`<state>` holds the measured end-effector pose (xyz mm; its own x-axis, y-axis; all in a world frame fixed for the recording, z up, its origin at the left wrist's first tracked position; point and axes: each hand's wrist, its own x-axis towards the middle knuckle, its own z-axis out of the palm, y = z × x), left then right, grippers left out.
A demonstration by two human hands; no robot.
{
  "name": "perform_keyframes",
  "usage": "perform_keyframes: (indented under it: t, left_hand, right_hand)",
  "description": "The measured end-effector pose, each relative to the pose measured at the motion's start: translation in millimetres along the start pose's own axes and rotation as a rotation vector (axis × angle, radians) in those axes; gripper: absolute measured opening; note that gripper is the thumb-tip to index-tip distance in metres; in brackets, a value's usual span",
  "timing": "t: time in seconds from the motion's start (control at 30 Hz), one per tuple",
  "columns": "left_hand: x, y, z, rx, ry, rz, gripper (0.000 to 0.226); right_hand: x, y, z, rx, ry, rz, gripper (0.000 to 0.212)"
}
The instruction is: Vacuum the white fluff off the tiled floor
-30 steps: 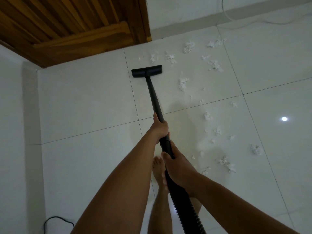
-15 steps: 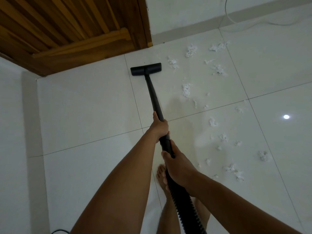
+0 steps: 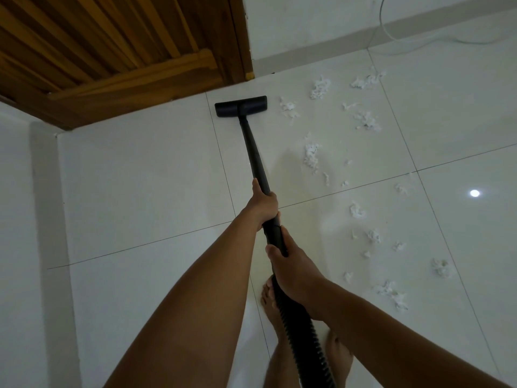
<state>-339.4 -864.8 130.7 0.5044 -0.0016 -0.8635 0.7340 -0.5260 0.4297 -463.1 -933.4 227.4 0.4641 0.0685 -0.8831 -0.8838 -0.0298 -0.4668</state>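
A black vacuum wand (image 3: 255, 152) runs from my hands to its flat black floor head (image 3: 241, 106), which lies on the white tiled floor (image 3: 140, 177) close to the door. My left hand (image 3: 263, 204) grips the wand higher up. My right hand (image 3: 291, 273) grips it lower, where the ribbed black hose (image 3: 302, 340) begins. White fluff lies scattered right of the wand: a clump (image 3: 288, 107) just beside the head, another clump (image 3: 312, 154) mid-floor, and several more clumps (image 3: 391, 295) trailing toward the lower right.
A wooden door (image 3: 117, 43) fills the upper left, its frame (image 3: 237, 37) meeting the white wall (image 3: 307, 21). A thin white cable (image 3: 391, 35) lies along the far wall's base. My bare feet (image 3: 270, 301) stand under the hose. Another wall (image 3: 19, 219) borders the left.
The floor head has been pushed forward toward the door, over the fluff that lay just ahead of it. Both hands keep the same grip on the wand.
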Motion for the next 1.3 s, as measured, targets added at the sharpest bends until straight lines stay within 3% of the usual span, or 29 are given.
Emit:
perform_keyframes:
  t: [0.67, 1.3]
  left_hand:
    - [39.6, 40.7, -35.7, -0.049, -0.007, -0.023, 0.070]
    - [-54.0, 15.8, -4.8, -0.046, -0.035, -0.081, 0.069]
  right_hand:
    - [39.5, -51.1, 8.9, 0.067, 0.009, 0.019, 0.052]
    - [-39.9, -15.4, -3.6, -0.026, 0.017, 0.037, 0.045]
